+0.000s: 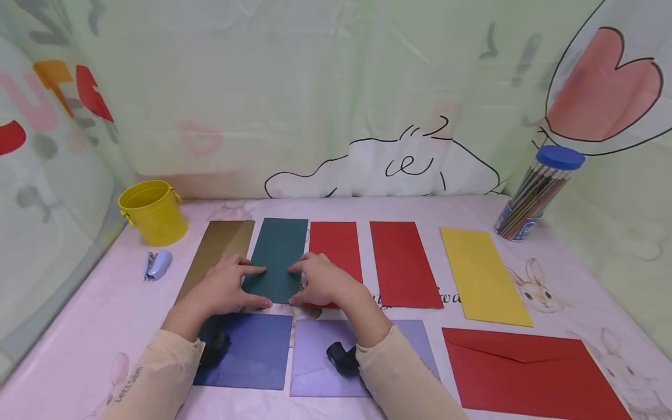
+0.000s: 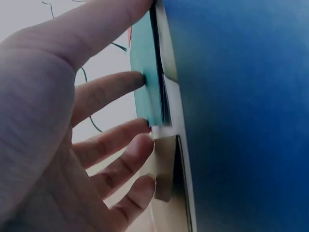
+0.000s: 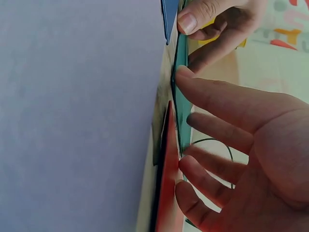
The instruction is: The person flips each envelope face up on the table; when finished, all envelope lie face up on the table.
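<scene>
Both hands at the green envelope (image 1: 280, 245), which lies flat in the far row on the table (image 1: 58, 350), between a brown envelope (image 1: 217, 239) and a red envelope (image 1: 336, 236). Left hand (image 1: 223, 286): fingers spread, fairly straight, index fingertip on the green envelope's left part, thumb tip at its near edge; the hand covers part of the brown envelope. Right hand (image 1: 325, 280): also spread, index fingertip on the right part, thumb at the near right corner; its other fingers sit by the neighbouring red envelope, contact there can't be told. Neither hand pinches. Light sleeves, black wrist cameras. Further right in the far row: second red envelope (image 1: 404, 268), then yellow envelope (image 1: 485, 274), slightly angled. Near row: blue envelope (image 1: 257, 356) below the left hand, lavender envelope (image 1: 310, 361) below the right, then a large red envelope (image 1: 530, 379) lying sideways, flap line visible. Far left: lilac stapler (image 1: 158, 265) just in front of a yellow bucket (image 1: 154, 216). Far right corner: clear jar of pencils (image 1: 535, 195), blue lid, appears tilted. Printed cloth (image 1: 252, 87) hangs behind.
</scene>
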`<state>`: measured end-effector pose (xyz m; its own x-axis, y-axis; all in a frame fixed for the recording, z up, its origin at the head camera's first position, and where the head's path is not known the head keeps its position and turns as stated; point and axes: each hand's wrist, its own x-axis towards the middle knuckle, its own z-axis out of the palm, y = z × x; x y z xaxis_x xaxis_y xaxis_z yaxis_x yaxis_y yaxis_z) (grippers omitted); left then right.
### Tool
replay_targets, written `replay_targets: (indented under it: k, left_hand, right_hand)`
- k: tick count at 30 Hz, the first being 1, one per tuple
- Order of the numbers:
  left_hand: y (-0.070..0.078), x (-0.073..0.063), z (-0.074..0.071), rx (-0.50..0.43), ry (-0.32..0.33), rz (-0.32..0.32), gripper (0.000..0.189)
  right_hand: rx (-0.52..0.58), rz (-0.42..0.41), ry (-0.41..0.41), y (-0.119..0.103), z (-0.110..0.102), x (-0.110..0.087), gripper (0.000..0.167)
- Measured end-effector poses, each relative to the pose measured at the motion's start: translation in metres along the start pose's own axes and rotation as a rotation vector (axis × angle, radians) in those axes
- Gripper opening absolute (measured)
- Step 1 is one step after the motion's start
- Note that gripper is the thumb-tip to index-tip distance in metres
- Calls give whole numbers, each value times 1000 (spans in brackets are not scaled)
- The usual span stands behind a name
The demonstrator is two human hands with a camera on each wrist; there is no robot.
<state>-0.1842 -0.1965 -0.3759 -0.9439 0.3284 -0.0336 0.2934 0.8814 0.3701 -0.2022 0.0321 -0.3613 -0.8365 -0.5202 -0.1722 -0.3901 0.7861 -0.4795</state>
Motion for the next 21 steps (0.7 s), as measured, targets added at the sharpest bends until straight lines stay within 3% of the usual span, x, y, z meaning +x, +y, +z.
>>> replay_targets:
  k: [9,14,21]
  left_hand:
    - [3,-2,-3,118,-3,33,70]
    - [1,-3,-3,177,2,88,64]
    - [-3,-5,-5,155,-8,151,53]
  right_hand:
    - [-6,26,-8,1,1,0,63]
    - [-3,34,-16,1,0,-1,64]
    - [26,2,-24,6,-3,-2,58]
